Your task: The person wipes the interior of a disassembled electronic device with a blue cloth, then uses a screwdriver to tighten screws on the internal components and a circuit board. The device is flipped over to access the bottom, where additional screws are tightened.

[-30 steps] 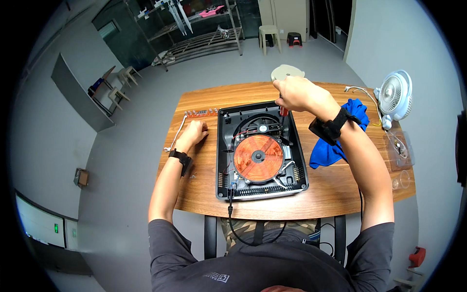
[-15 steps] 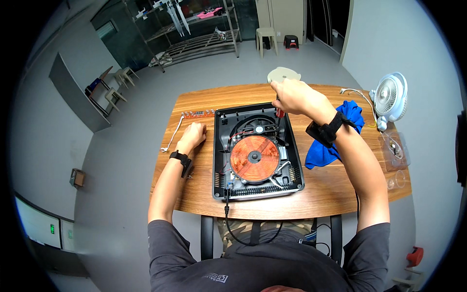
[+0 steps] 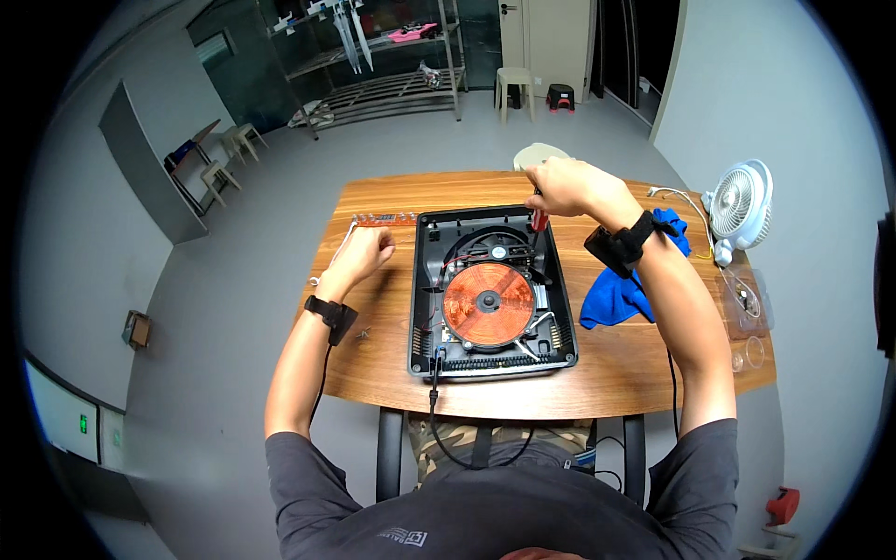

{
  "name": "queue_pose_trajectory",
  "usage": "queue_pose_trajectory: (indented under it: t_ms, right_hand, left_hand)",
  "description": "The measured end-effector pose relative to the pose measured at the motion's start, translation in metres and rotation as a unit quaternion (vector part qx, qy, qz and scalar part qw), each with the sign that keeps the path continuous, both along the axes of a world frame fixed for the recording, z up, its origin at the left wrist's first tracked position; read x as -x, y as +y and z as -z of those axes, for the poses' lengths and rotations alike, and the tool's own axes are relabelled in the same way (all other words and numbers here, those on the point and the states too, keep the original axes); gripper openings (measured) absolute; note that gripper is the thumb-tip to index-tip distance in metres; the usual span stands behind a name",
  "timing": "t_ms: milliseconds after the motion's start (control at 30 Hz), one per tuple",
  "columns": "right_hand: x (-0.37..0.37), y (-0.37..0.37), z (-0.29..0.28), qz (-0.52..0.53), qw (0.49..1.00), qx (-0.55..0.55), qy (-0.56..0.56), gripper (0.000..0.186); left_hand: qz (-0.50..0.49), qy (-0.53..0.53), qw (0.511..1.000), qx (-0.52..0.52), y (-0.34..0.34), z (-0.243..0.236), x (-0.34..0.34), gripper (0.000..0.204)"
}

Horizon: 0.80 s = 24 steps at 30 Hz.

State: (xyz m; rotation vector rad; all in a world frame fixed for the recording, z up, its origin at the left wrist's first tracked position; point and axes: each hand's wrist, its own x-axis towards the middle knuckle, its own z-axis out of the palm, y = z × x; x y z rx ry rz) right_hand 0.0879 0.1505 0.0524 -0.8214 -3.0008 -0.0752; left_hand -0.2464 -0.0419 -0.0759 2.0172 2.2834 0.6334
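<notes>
My right hand (image 3: pixel 569 187) is closed round a screwdriver (image 3: pixel 540 220) with a red handle. Its shaft points down into the far right corner of an opened induction cooker (image 3: pixel 571 359), a black housing lying on the table. Inside it show a round copper coil (image 3: pixel 489 303) and, behind the coil, a black cooling fan (image 3: pixel 497 252). Left of the housing my left hand (image 3: pixel 362 250) is raised a little, fingers curled in, with nothing visible in them. A narrow orange circuit board (image 3: pixel 387 220) lies just beyond that hand, its white cable partly hidden by my wrist.
A blue cloth (image 3: pixel 616 297) lies right of the cooker, partly under my right forearm. Farther right are a small white fan (image 3: pixel 742 210) and a clear plastic box (image 3: pixel 749 313). Small screws (image 3: pixel 362 332) lie near my left wrist. A black cord (image 3: pixel 434 401) hangs over the table's front edge.
My left hand has lifted slightly off the table and turned, its fingers now pointing right. The screwdriver stays at the same corner in my right hand. The whole view has shifted slightly.
</notes>
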Motion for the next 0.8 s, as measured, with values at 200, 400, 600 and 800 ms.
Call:
queue_pose_trajectory:
  t_ms: [200, 400, 600, 800]
  right_hand:
    - [0.0, 0.001, -0.003, 0.018, 1.0, 0.016, -0.012, 0.039]
    - [-0.012, 0.001, -0.018, 0.018, 0.999, 0.017, 0.025, 0.043]
    - [-0.02, 0.0, -0.029, -0.029, 0.986, 0.039, 0.16, 0.045]
    - [-0.01, -0.016, -0.011, -0.138, 0.969, 0.046, 0.201, 0.041]
  left_hand:
    - [0.099, -0.077, 0.991, -0.046, 0.001, -0.013, -0.04, 0.011]
    - [0.094, -0.183, 0.978, -0.034, 0.003, -0.016, -0.066, 0.014]
    - [0.067, -0.215, 0.973, 0.058, 0.012, -0.027, -0.085, 0.013]
    - [0.065, -0.242, 0.967, 0.037, 0.018, -0.012, -0.087, 0.01]
